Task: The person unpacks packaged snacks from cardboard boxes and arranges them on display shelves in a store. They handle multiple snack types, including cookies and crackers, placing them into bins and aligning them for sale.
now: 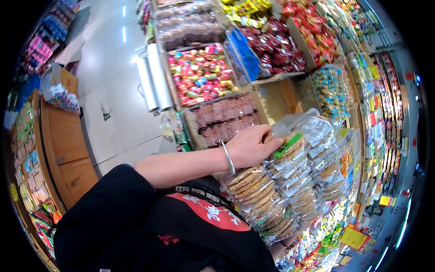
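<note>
A large load of clear plastic packs of round flat cookies (pixel 253 190) lies against my front at the right, stacked in rows. One arm with a silver bangle reaches across from the left, and its hand (pixel 255 144), which I take as my left hand, pinches the upper edge of a pack with a green label (pixel 289 145). Several packs bear white printed labels (pixel 317 131). My other forearm shows only a little, with a dark band at the wrist, beneath the load; that hand is hidden by the packs.
Beyond the hand are an open cardboard box (pixel 272 102), a tray of reddish packed snacks (pixel 226 117) and a bin of small wrapped candies (pixel 202 74). Two plastic film rolls (pixel 158 78) hang at the bin's side. A wooden cabinet (pixel 68 142) stands across the tiled aisle (pixel 124 115).
</note>
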`<state>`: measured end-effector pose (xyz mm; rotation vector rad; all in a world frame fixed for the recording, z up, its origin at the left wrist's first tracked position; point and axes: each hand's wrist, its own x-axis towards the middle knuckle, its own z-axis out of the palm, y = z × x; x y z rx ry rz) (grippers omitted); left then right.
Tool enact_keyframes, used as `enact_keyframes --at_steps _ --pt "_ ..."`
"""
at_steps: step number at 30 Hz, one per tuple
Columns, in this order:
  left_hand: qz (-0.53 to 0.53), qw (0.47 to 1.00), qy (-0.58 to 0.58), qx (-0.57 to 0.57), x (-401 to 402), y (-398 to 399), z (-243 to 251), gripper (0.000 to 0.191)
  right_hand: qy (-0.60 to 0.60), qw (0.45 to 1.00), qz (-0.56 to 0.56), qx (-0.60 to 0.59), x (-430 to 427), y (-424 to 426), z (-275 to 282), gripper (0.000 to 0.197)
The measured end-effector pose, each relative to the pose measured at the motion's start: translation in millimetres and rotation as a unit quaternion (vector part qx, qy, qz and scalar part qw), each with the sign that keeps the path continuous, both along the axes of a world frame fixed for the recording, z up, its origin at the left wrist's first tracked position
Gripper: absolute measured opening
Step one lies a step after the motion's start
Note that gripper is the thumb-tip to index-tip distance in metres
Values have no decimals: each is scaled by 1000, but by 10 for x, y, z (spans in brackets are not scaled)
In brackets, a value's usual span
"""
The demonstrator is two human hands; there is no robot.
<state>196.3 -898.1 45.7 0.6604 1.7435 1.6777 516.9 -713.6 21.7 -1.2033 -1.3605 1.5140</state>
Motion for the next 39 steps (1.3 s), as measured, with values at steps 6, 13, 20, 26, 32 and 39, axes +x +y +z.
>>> enact_keyframes --at_steps 6,13,20,26,32,39 --pt "111 993 -3 29 -280 -1568 -171 44 5 993 115 -21 -762 -1024 -83 27" --pt "277 960 22 -42 -741 -3313 -291 42 18 958 281 -61 -2252 -2048 -181 27" --pt "378 925 -39 -2 -1189 -4380 -499 39 29 919 385 -83 -3538 -2687 -244 28" --pt "444 895 -48 -2 -2035 -4884 -756 42 93 878 429 -193 -4865 -3216 -421 31" --pt "444 894 -53 3 -3507 -5310 -987 46 98 885 427 -159 -6454 -3307 -1034 31" --pt "447 885 -120 48 -4872 -5801 -667 32 89 874 445 -173 -8067 -3970 -733 23"
